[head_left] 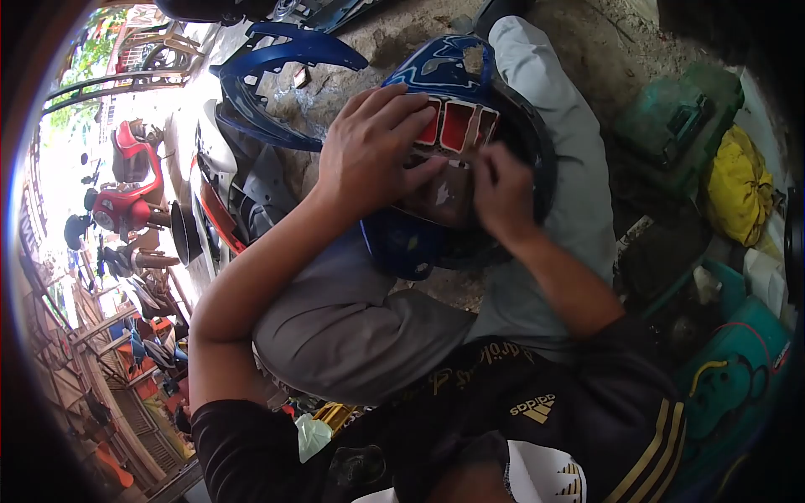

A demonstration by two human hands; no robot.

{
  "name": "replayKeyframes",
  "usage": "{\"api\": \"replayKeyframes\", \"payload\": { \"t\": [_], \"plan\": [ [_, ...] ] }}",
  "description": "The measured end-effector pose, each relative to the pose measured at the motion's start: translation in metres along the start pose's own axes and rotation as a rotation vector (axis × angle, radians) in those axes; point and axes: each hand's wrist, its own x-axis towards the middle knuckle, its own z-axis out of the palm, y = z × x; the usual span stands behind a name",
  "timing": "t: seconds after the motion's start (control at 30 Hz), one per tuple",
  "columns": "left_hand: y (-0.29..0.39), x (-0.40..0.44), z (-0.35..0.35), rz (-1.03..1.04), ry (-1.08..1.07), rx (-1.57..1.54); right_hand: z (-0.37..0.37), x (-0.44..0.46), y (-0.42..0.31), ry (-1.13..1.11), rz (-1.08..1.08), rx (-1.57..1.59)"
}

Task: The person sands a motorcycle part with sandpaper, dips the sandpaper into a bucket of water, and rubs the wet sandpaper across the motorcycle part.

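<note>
Between my legs lies a blue painted plastic motorcycle fairing [449, 63] with a red light unit [457, 126] set in it, framed by a pale, rough rim. My left hand [369, 142] rests over the light unit's left side, fingers spread and thumb reaching toward its lower edge. At the right lower corner of the unit is my right hand [506, 193], its fingers curled and slightly blurred. What they pinch, if anything, is hidden. Below the light, a brownish, shiny panel [449, 193] shows between both hands. A dark round rim [541, 142] curves behind the fairing.
Another blue fairing piece [293, 50] lies on the ground at upper left. On the right are a green toolbox [671, 117], a yellow bag [738, 184] and a teal case [729, 377] with cables. Farther left stands a red motorcycle [126, 205].
</note>
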Motion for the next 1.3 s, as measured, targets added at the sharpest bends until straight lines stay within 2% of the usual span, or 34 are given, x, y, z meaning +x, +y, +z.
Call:
{"api": "replayKeyframes", "payload": {
  "t": [0.07,0.17,0.2,0.23,0.3,0.37,0.4,0.5,0.53,0.63,0.67,0.77,0.8,0.93,0.97,1.03,1.13,1.23,1.3],
  "plan": [
    [0.002,-0.003,0.001,-0.007,-0.008,0.002,-0.007,0.037,0.01,-0.034,0.15,-0.016],
    [0.0,0.001,-0.003,0.0,-0.012,0.012,-0.004,0.015,0.007,-0.031,-0.008,-0.024],
    [0.001,-0.001,-0.002,0.001,-0.008,0.01,0.003,-0.007,0.01,0.042,-0.174,-0.059],
    [0.001,-0.001,0.0,-0.001,-0.006,0.003,0.006,-0.021,0.004,0.067,-0.201,-0.007],
    [0.001,0.0,0.002,0.004,0.005,0.003,0.005,0.006,0.018,0.075,-0.143,-0.031],
    [0.001,-0.001,0.0,0.004,0.0,0.01,-0.003,0.047,0.023,0.042,0.094,-0.043],
    [0.001,-0.001,0.001,-0.002,-0.002,0.005,-0.002,0.043,0.018,0.039,0.098,-0.031],
    [0.0,-0.001,-0.001,0.014,0.009,-0.01,0.01,-0.021,-0.003,0.069,-0.165,-0.026],
    [-0.001,-0.001,0.001,0.008,0.005,-0.014,0.009,-0.027,-0.011,0.05,-0.146,0.022],
    [-0.001,-0.002,0.0,0.006,-0.001,-0.002,-0.005,0.028,0.001,-0.054,0.246,0.057],
    [0.001,-0.002,0.001,-0.004,-0.007,0.014,-0.006,0.041,0.009,-0.014,0.211,0.039],
    [0.0,-0.002,0.001,-0.004,0.001,0.001,0.003,-0.011,-0.004,0.006,-0.009,-0.045],
    [-0.001,-0.001,0.0,0.005,-0.005,0.002,0.008,-0.025,-0.011,0.076,-0.179,0.018],
    [-0.004,-0.005,0.005,0.002,0.002,-0.012,0.003,0.03,0.007,0.027,0.073,0.043],
    [-0.001,-0.008,0.004,-0.004,-0.001,-0.01,-0.002,0.046,0.006,0.008,0.052,-0.056],
    [0.0,-0.002,0.0,0.002,0.018,0.011,0.001,0.03,0.0,0.028,0.0,-0.015],
    [-0.001,0.0,-0.001,-0.003,0.006,0.013,0.005,-0.012,0.004,0.107,-0.297,-0.113],
    [-0.001,0.001,0.001,0.003,-0.001,0.014,-0.009,0.028,0.021,0.015,-0.154,-0.149],
    [0.0,-0.004,0.001,0.0,0.001,0.008,-0.007,0.03,0.028,0.042,-0.288,-0.177]
  ]
}}
